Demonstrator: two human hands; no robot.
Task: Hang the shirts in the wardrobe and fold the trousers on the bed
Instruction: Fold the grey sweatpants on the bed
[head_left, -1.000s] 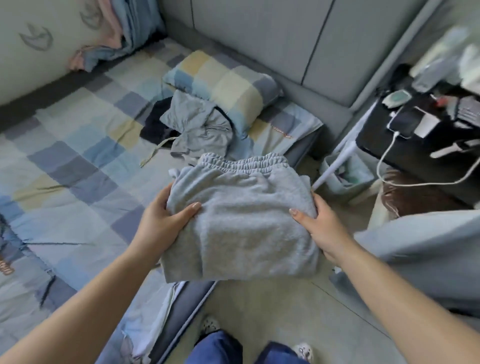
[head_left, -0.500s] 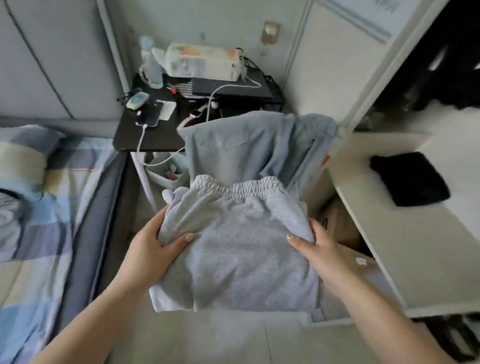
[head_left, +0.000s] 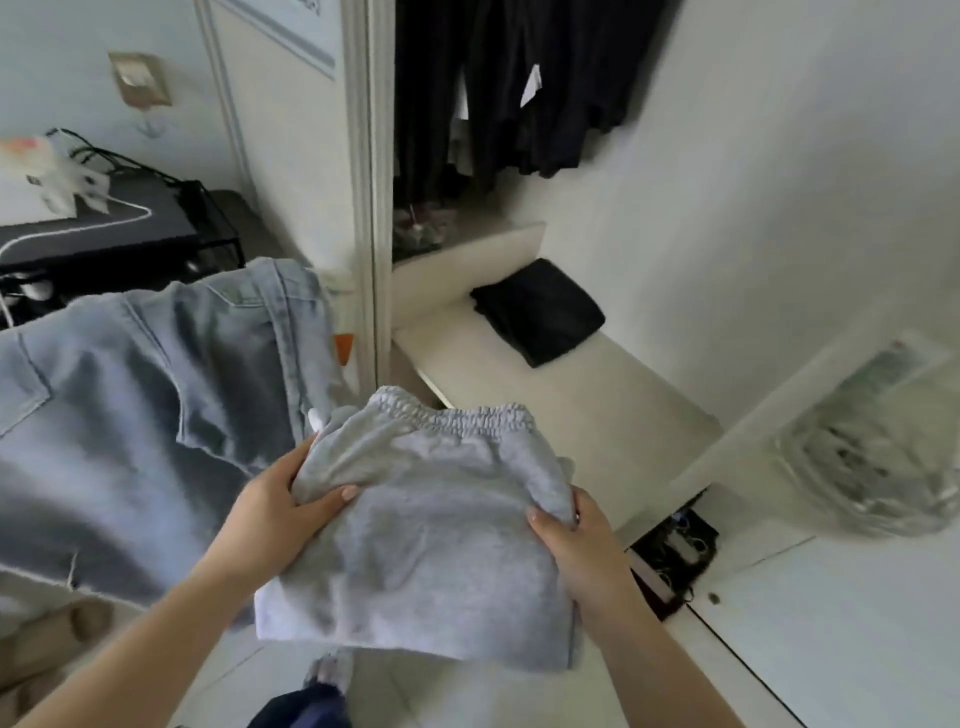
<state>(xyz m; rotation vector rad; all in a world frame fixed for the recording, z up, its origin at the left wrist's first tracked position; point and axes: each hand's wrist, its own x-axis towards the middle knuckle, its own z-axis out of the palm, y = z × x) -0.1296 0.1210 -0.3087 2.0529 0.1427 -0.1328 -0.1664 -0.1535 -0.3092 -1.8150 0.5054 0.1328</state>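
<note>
Bedroom corner, open white wardrobe (head_left: 779, 182) filling 12 to 3 o'clock, pale floor below. Left hand (head_left: 270, 512) grips the left edge of the folded grey sweatpants (head_left: 431, 535), thumb on top, fingers curled under. Right hand (head_left: 582, 545) grips the right edge the same way, thumb over, fingers beneath. Sweatpants held in the air at centre, elastic waistband pointing to 12 o'clock, just short of the wardrobe shelf (head_left: 597, 410).

Handling, as a judgement: soft thick fleece, light, floppy, not slippery, not fragile. The fold will likely slump if held by one edge, so a two-sided hold with fingers under the stack suits it; the waistband is the firmest part to take.

Outward: light blue denim garment (head_left: 130, 415) draped at 9 to 10 o'clock, what it hangs over is hidden. Folded black garment (head_left: 540, 312) lies on the shelf at 1 o'clock, well apart from the sweatpants. Dark clothes (head_left: 519, 88) hang at 12 o'clock. Black bedside table (head_left: 130, 228) at 10 o'clock with a white cable (head_left: 78, 228) on it. Clear plastic bag (head_left: 872, 467) at 3 o'clock, blurred.

Counts: folded grey sweatpants one; folded black garment one; denim garment one; hanging dark pieces several, can't separate them; hands two, both holding.
</note>
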